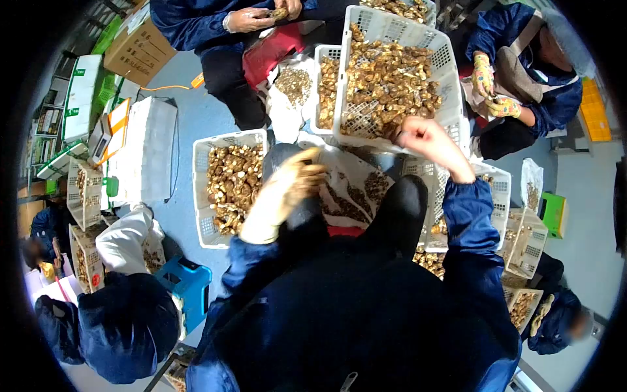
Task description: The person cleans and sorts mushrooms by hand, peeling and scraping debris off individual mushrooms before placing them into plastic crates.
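My left hand (287,186), in a pale, soiled glove, is above my lap with its fingers curled. What they hold, if anything, I cannot make out. Bare and slightly blurred, my right hand (428,138) reaches over the near edge of a large white basket (450,62). Its fingers are bent together; whatever is in them is hidden. Brown-and-yellow mushroom-like lumps (392,75) fill much of that basket. A second white basket (201,189) with similar lumps (232,183) stands left of my left hand. Dark crumbs lie on a white sheet (336,166) between my knees.
Across from me a co-worker's hands (261,18) hold a lump. At right, another person wears patterned gloves (499,104). More baskets (499,196) stand by my right arm. A blue stool (186,287) and a person in a white sleeve (124,245) are at left.
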`<control>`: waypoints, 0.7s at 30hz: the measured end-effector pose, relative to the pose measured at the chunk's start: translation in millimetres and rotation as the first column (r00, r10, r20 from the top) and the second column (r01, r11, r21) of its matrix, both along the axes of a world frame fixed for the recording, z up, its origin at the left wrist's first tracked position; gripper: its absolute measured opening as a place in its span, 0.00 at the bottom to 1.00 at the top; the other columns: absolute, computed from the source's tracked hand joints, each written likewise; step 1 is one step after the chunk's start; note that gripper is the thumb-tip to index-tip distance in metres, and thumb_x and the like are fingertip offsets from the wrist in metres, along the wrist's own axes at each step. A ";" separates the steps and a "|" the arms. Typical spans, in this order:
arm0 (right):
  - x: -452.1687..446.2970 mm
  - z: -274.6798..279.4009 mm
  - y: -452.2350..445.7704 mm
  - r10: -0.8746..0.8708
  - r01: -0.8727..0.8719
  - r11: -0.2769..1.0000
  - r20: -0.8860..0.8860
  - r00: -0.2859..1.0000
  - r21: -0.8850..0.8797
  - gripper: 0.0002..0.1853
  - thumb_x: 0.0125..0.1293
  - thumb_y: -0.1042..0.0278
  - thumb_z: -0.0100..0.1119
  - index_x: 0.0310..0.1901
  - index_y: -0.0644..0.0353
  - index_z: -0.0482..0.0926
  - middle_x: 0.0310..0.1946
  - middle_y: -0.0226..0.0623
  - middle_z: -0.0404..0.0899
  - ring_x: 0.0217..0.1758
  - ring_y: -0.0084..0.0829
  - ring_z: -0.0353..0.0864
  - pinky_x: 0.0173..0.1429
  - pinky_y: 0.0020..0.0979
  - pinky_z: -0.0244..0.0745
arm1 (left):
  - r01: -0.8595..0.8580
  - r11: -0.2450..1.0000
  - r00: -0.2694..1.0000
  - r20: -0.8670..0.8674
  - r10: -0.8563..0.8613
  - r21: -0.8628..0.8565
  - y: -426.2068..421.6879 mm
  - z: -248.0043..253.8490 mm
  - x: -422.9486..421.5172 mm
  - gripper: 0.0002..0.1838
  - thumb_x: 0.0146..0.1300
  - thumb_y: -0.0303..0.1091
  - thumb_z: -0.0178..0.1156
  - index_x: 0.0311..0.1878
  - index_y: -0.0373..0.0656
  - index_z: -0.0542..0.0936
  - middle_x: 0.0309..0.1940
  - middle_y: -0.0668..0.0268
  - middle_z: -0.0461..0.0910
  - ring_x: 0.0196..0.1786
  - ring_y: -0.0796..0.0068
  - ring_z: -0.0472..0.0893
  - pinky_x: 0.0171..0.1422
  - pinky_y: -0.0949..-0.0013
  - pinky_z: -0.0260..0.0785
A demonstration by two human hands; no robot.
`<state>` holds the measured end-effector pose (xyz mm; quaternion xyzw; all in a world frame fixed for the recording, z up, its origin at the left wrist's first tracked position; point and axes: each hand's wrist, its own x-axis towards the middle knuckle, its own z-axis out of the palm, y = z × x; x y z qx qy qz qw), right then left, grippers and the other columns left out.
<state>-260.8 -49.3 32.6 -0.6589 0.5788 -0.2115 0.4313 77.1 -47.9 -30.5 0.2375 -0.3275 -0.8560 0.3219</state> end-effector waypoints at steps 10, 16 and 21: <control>83.6 34.7 77.3 -0.036 0.157 0.879 0.266 0.963 -0.451 0.05 0.56 0.78 0.60 0.34 0.67 0.75 0.43 0.44 0.79 0.46 0.38 0.80 0.47 0.33 0.73 | 0.090 0.986 0.984 -0.163 -0.067 0.142 32.5 17.1 -37.4 0.20 0.69 0.31 0.49 0.63 0.35 0.67 0.57 0.56 0.74 0.57 0.66 0.75 0.61 0.67 0.69; 109.9 1.8 102.6 -0.111 0.312 0.813 0.395 0.912 -0.492 0.03 0.59 0.77 0.58 0.32 0.67 0.74 0.41 0.45 0.80 0.47 0.39 0.80 0.50 0.34 0.73 | -0.036 0.999 0.999 0.010 0.036 0.027 48.2 37.5 -37.1 0.22 0.65 0.26 0.54 0.62 0.33 0.67 0.54 0.57 0.75 0.57 0.69 0.76 0.62 0.69 0.68; 111.6 -0.5 111.2 -0.219 0.360 0.798 0.325 0.920 -0.484 0.03 0.58 0.78 0.58 0.31 0.67 0.75 0.40 0.46 0.80 0.47 0.38 0.80 0.50 0.33 0.73 | -0.109 0.924 0.908 0.342 0.242 -0.366 66.1 64.3 -58.5 0.24 0.62 0.21 0.56 0.62 0.33 0.67 0.51 0.60 0.76 0.53 0.75 0.76 0.60 0.74 0.67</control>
